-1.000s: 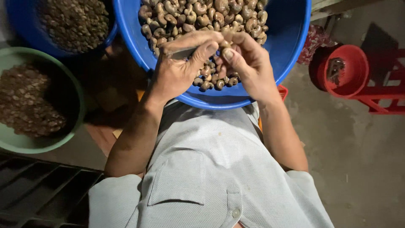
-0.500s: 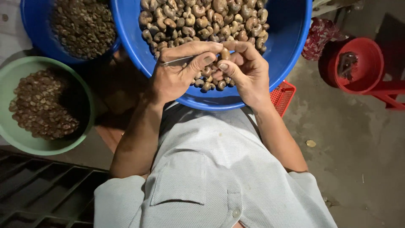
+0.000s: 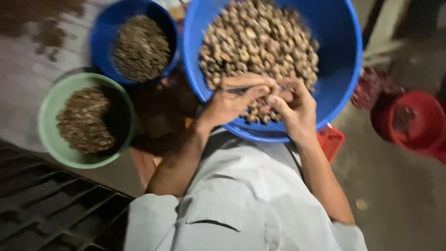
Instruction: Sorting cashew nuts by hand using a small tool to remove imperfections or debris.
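I see my left hand [image 3: 227, 104] closed around a thin metal blade [image 3: 239, 89] and my right hand [image 3: 295, 107] pinching a nut I can barely make out through the blur, both over the near rim of the big blue basin [image 3: 346, 69] heaped with cashew nuts [image 3: 258, 42]. Left of it stand a smaller blue tub [image 3: 100, 42] and a green bowl [image 3: 49, 111], both filled with brown bits. A red bucket [image 3: 418, 121] sits to the right, a red basket [image 3: 332, 142] beneath the basin's edge.
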